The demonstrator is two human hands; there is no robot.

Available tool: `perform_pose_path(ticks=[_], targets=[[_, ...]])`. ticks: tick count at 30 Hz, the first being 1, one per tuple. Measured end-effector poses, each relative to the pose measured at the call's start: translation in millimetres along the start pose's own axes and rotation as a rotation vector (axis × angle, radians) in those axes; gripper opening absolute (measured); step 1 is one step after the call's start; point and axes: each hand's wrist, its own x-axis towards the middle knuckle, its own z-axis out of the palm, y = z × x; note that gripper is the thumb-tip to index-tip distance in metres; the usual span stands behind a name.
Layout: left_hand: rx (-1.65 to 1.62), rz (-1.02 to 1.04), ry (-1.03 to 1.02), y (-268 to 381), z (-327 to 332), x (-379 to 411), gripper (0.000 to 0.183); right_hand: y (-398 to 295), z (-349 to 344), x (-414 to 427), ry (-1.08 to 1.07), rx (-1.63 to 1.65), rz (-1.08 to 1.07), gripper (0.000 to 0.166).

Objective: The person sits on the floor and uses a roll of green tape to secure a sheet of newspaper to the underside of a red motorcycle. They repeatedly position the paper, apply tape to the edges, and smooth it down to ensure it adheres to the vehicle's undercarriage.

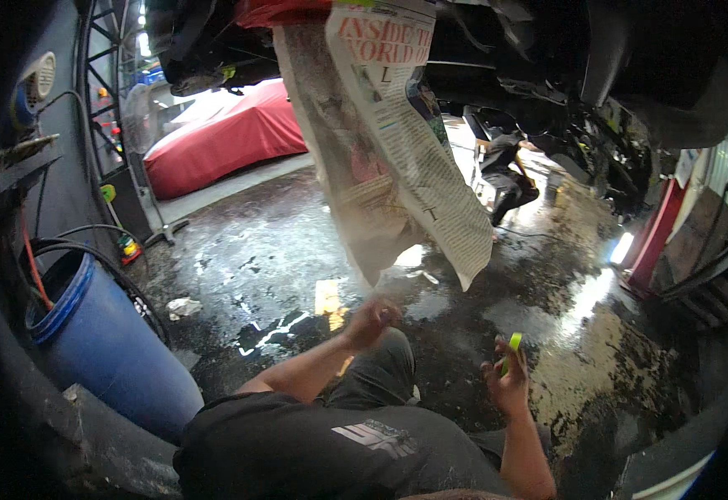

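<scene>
Sheets of newspaper (pixel 401 144) hang down in front of me from a red painted part (pixel 276 11), probably of a vehicle, at the top. A bit of yellow-green tape (pixel 359 2) shows at the paper's upper edge. My left hand (pixel 373 322) is below the hanging paper with its fingers curled; blur hides whether anything small is between them. In my right hand (pixel 509 381), held lower and to the right, is a yellow-green roll of tape (pixel 514 347), seen nearly edge-on. Neither hand touches the newspaper.
A blue plastic drum (pixel 114 350) stands at left with a black hose (pixel 114 262) by it. Beyond is a car under a red cover (pixel 232 134). Another person (pixel 505 175) crouches farther back. Crumpled paper (pixel 184 307) lies on the wet, stained floor (pixel 245 250). Dark vehicle parts hang overhead.
</scene>
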Motion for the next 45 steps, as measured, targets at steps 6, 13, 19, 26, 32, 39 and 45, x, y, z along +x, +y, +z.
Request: perform_pose_path(ticks=[6,13,19,26,32,39,45], targets=[[-0.484,0.435,0.414,142,-82,88,0.049,-101,-54,34,0.293,0.078,-0.412,0.067],[-0.422,0.93,0.305,259,-143,108,0.077,-223,-67,52,0.451,-0.227,-0.746,0.091],[-0.296,1.04,0.335,311,-152,124,0.068,-260,-49,70,0.578,-0.387,-0.798,0.058],[-0.4,1.005,0.41,317,-153,125,0.056,-272,-36,59,0.51,0.11,-0.692,0.024],[-0.031,0.721,0.879,228,-106,107,0.06,-274,-46,54,0.34,0.537,-0.825,0.018],[-0.206,0.811,0.392,215,-51,115,0.093,-268,-47,56,0.268,0.473,-0.81,0.017],[-0.579,0.781,0.206,227,-36,116,0.082,-259,-42,64,0.309,0.313,-0.764,0.017]])
